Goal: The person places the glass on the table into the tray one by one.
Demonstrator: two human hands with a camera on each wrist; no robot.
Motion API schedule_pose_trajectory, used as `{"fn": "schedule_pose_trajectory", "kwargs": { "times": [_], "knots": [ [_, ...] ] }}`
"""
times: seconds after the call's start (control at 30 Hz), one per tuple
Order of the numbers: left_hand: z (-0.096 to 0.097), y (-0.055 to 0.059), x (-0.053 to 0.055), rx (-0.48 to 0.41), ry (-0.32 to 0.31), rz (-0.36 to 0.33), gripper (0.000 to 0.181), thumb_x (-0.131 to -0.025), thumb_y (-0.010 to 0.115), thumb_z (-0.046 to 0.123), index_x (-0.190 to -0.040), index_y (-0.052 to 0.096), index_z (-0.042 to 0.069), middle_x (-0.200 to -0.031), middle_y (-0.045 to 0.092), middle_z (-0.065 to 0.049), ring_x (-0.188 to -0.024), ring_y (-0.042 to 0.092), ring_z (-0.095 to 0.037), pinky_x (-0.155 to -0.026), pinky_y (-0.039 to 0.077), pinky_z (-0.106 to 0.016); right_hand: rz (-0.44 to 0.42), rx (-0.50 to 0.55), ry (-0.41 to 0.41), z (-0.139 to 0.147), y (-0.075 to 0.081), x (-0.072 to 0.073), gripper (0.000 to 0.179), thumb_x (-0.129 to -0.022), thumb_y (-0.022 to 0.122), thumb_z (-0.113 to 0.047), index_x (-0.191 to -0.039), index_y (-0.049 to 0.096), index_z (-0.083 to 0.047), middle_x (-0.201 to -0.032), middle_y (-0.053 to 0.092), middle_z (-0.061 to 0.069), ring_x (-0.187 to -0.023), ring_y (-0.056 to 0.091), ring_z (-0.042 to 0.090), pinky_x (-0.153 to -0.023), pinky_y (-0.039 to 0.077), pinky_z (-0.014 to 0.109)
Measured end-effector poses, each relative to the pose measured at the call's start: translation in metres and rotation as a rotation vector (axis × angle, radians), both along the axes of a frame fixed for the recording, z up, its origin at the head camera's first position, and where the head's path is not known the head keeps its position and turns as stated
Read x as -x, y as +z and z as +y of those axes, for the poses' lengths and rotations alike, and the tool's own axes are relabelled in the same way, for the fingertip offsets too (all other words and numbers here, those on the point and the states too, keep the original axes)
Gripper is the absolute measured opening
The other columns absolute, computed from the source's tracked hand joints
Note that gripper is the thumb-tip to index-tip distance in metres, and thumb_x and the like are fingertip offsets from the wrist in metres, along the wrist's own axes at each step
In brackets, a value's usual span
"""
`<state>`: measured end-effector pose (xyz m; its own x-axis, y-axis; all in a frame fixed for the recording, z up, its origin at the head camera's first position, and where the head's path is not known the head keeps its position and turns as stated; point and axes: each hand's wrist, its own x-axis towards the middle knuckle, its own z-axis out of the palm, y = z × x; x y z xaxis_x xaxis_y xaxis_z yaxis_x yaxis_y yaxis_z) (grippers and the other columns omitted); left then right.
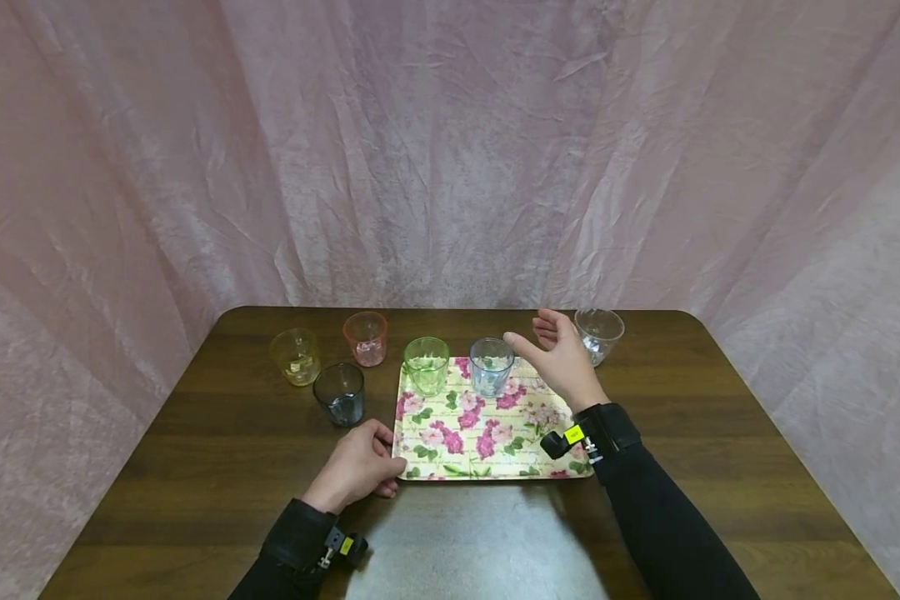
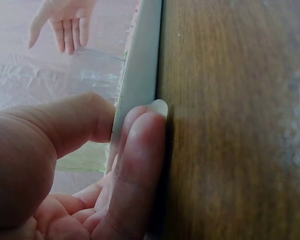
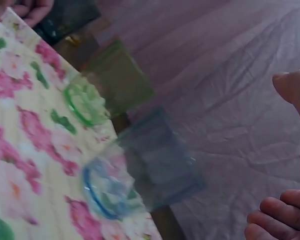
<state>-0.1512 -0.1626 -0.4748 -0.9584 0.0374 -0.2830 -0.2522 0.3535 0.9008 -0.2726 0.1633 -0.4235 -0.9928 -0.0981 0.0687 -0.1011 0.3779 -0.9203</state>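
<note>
A floral tray lies on the wooden table. My left hand pinches its front left edge, thumb on the top and fingers at the outer side, as the left wrist view shows close up. Toward the tray's back stand a green glass and, to its right, a blue glass, both upright. My right hand hovers just right of the blue glass with fingers extended and holds nothing. Behind that hand stands a clear glass, partly covered by it. In the right wrist view, a gap separates the fingers from the blue glass.
Left of the tray stand a dark grey glass, a yellow glass and a pink glass. The dark one is nearest my left hand. A pink curtain hangs behind the table's far edge.
</note>
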Motion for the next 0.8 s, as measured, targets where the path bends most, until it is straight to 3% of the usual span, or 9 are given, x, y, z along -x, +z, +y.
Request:
{"fn": "schedule_pose_trajectory", "kwargs": {
  "times": [0.43,0.8],
  "knots": [
    [0.001,0.002,0.000,0.000,0.002,-0.006,0.034,-0.087,0.078,-0.006,-0.116,0.060,-0.004,-0.087,0.063,-0.014,-0.057,0.071,-0.019,-0.053,0.066,-0.036,0.071,-0.004,-0.106,0.043,0.027,0.007,0.101,-0.101,0.075,-0.055,-0.173,0.025,-0.005,-0.169,0.040,0.023,-0.159,0.043,0.040,-0.134,0.038,0.052],
    [0.000,0.003,0.000,0.004,0.001,-0.013,0.034,-0.088,0.078,-0.006,-0.116,0.060,-0.003,-0.088,0.062,-0.014,-0.058,0.071,-0.020,-0.053,0.066,-0.036,0.106,-0.009,-0.216,0.075,0.034,0.014,0.100,-0.101,0.076,-0.052,-0.172,0.024,-0.004,-0.170,0.040,0.023,-0.158,0.044,0.041,-0.133,0.038,0.054]
  ]
}}
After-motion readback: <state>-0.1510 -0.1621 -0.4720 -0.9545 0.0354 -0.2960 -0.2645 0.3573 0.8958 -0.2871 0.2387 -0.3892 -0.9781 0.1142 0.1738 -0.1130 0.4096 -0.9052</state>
